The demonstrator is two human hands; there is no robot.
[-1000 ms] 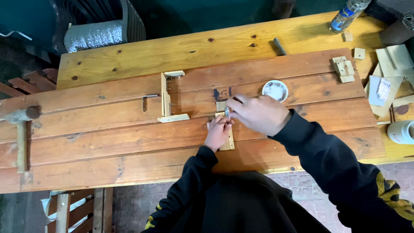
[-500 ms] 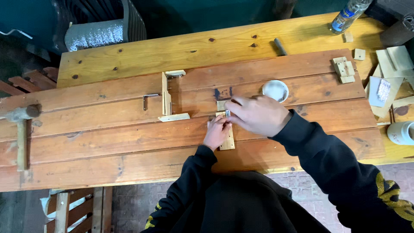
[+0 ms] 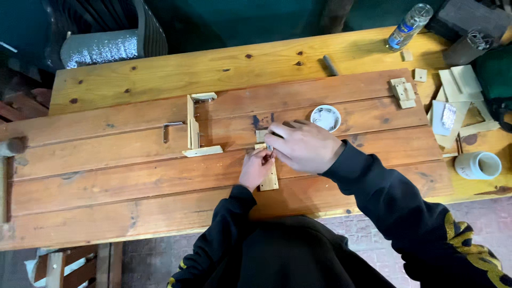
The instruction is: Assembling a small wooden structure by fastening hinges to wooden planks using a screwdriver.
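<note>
A small pale wooden strip [image 3: 270, 180] lies on the brown plank tabletop [image 3: 133, 176]. My left hand [image 3: 255, 168] presses on it from the left side. My right hand [image 3: 301, 145] curls over the strip's far end and pinches a small metal piece [image 3: 269, 148] against the wood; what exactly the fingers hold is mostly hidden. Both hands touch at the strip's upper end. A small round white dish [image 3: 326, 117] sits just beyond my right hand.
A pale wooden frame with a metal bracket [image 3: 193, 128] stands to the left. Wood offcuts [image 3: 404, 92], cardboard pieces [image 3: 461, 101], a white cup [image 3: 478, 165] and a plastic bottle [image 3: 409, 20] lie at the right. A mallet [image 3: 10, 147] rests at the left edge.
Both hands stay on the wooden strip with only slight finger shifts.
</note>
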